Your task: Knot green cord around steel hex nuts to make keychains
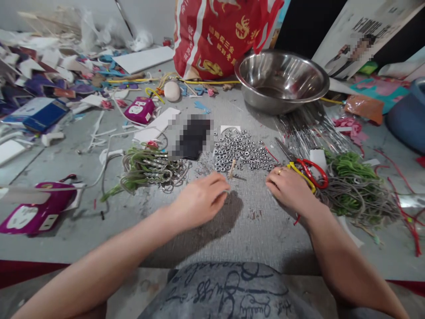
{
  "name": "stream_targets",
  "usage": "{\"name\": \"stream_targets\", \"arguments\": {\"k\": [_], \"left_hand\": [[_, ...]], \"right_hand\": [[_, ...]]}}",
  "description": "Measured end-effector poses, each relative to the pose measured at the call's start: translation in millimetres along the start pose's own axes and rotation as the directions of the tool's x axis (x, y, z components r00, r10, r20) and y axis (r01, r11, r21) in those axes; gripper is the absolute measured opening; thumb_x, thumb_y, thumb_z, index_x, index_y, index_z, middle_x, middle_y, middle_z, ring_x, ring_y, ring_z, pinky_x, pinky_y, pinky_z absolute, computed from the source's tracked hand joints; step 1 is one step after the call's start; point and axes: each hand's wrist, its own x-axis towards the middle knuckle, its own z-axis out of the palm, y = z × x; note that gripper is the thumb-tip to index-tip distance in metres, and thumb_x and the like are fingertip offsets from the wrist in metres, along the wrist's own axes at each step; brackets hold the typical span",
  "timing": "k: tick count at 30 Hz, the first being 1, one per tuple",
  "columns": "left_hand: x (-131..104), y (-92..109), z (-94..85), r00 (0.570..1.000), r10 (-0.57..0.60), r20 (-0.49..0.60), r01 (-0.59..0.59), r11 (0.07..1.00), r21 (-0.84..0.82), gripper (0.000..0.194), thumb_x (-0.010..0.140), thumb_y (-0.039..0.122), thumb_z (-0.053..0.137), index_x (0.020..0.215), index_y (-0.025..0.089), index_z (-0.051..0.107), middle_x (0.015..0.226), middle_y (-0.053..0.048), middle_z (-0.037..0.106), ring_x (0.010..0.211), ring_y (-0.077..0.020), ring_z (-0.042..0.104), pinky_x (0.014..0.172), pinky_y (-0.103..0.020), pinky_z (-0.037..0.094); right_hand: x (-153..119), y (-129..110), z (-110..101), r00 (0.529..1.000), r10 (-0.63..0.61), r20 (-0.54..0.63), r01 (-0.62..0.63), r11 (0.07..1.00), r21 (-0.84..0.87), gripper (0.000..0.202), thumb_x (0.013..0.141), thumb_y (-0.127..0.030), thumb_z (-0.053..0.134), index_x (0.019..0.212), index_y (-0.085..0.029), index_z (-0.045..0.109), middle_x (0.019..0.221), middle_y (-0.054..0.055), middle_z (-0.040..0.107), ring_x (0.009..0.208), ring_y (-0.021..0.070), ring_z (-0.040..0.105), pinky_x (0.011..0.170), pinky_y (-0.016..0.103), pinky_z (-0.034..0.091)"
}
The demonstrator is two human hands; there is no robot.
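Loose metal nuts (241, 148) lie spread in one layer on the grey tabletop. My left hand (199, 199) hovers just in front of them, its fingers loosely curled and apart from the thumb; I see nothing in it. A small tan stick-like piece (232, 169) stands just beyond its fingertips. At the right edge of the nuts, my right hand (290, 186), with a ring on one finger, rests low on the table. Its fingers are bent together, and their tips are hidden. Scissors with red and yellow handles (312, 173) lie against that hand.
Bundled green and grey cords (146, 166) lie left, and another cord pile (358, 190) lies right. A steel basin (282, 104) and a red bag (215, 44) stand behind. A dark phone-like slab (194, 139), purple boxes (139, 110) and scraps (59, 66) surround the work area.
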Motion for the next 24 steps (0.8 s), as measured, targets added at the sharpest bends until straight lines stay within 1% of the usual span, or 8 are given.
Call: {"name": "stream_targets", "arguments": {"k": [6, 8, 11, 14, 16, 18, 19, 24], "left_hand": [[4, -3, 35.7, 0.998, -0.067, 0.009, 0.068, 0.983, -0.169, 0.026, 0.081, 0.013, 0.046, 0.106, 0.015, 0.052, 0.105, -0.008, 0.058, 0.093, -0.0169, 0.060, 0.078, -0.031, 0.053], [2, -8, 37.6, 0.995, -0.089, -0.039, 0.081, 0.982, -0.168, 0.025, 0.081, 0.012, 0.045, 0.105, 0.015, 0.052, 0.104, -0.008, 0.058, 0.092, -0.0162, 0.060, 0.076, -0.029, 0.053], [-1, -15, 37.0, 0.988, -0.114, -0.107, 0.101, 0.988, -0.120, 0.022, 0.082, 0.013, 0.045, 0.103, 0.016, 0.053, 0.101, -0.008, 0.058, 0.090, -0.0154, 0.060, 0.074, -0.028, 0.053], [-1, -20, 36.1, 0.980, -0.113, -0.166, 0.105, 0.993, -0.053, 0.020, 0.084, 0.016, 0.045, 0.102, 0.017, 0.054, 0.099, -0.008, 0.059, 0.094, -0.0172, 0.058, 0.080, -0.031, 0.052], [0, -23, 36.2, 0.975, -0.113, -0.189, 0.112, 0.994, -0.018, 0.021, 0.083, 0.016, 0.046, 0.102, 0.016, 0.054, 0.101, -0.008, 0.058, 0.097, -0.0188, 0.056, 0.084, -0.035, 0.051], [1, -26, 36.9, 0.971, -0.125, -0.202, 0.130, 0.991, 0.012, 0.023, 0.082, 0.016, 0.047, 0.104, 0.015, 0.053, 0.105, -0.010, 0.057, 0.101, -0.0205, 0.054, 0.088, -0.037, 0.049], [2, -27, 37.3, 0.970, -0.132, -0.204, 0.140, 0.990, 0.026, 0.024, 0.081, 0.016, 0.048, 0.105, 0.015, 0.053, 0.107, -0.010, 0.057, 0.102, -0.0213, 0.054, 0.089, -0.038, 0.049], [1, -30, 40.1, 0.970, -0.163, -0.183, 0.179, 0.981, 0.075, 0.027, 0.081, 0.016, 0.049, 0.108, 0.013, 0.051, 0.112, -0.013, 0.054, 0.106, -0.0239, 0.052, 0.092, -0.041, 0.047]], "right_hand": [[1, -37, -1, 0.978, -0.108, -0.176, 0.181, 0.858, 0.480, 0.017, 0.089, -0.025, 0.044, 0.079, -0.018, 0.057, 0.079, 0.004, 0.062, 0.075, 0.0149, 0.058, 0.069, 0.028, 0.046], [1, -35, -2, 0.968, 0.068, -0.243, 0.099, 0.785, 0.611, 0.014, 0.087, -0.026, 0.047, 0.078, -0.020, 0.055, 0.075, 0.002, 0.063, 0.070, 0.0139, 0.059, 0.066, 0.028, 0.048], [2, -11, -6, 0.750, 0.529, -0.397, 0.026, 0.576, 0.817, 0.009, 0.087, -0.028, 0.047, 0.087, -0.021, 0.053, 0.080, 0.001, 0.064, 0.069, 0.0130, 0.063, 0.063, 0.029, 0.050], [-1, 17, -15, 0.503, 0.682, -0.531, -0.021, 0.624, 0.781, 0.014, 0.084, -0.029, 0.049, 0.096, -0.022, 0.052, 0.095, 0.004, 0.063, 0.080, 0.0152, 0.063, 0.067, 0.030, 0.050], [-4, 24, -23, 0.623, 0.616, -0.482, -0.252, 0.741, 0.622, 0.011, 0.080, -0.028, 0.053, 0.088, -0.022, 0.057, 0.085, 0.003, 0.065, 0.074, 0.0157, 0.062, 0.064, 0.030, 0.047], [-9, 21, -30, 0.879, 0.445, -0.170, -0.359, 0.853, 0.378, 0.008, 0.079, -0.028, 0.054, 0.079, -0.023, 0.060, 0.073, 0.000, 0.065, 0.067, 0.0158, 0.060, 0.061, 0.029, 0.043], [-10, 17, -32, 0.932, 0.360, 0.040, -0.357, 0.895, 0.269, 0.009, 0.079, -0.029, 0.055, 0.075, -0.023, 0.060, 0.069, -0.001, 0.064, 0.065, 0.0161, 0.060, 0.058, 0.028, 0.041], [-10, -5, -24, 0.880, 0.269, 0.391, -0.276, 0.960, -0.037, 0.011, 0.082, -0.027, 0.053, 0.078, -0.019, 0.058, 0.077, 0.005, 0.066, 0.075, 0.0213, 0.062, 0.060, 0.029, 0.039]]}}
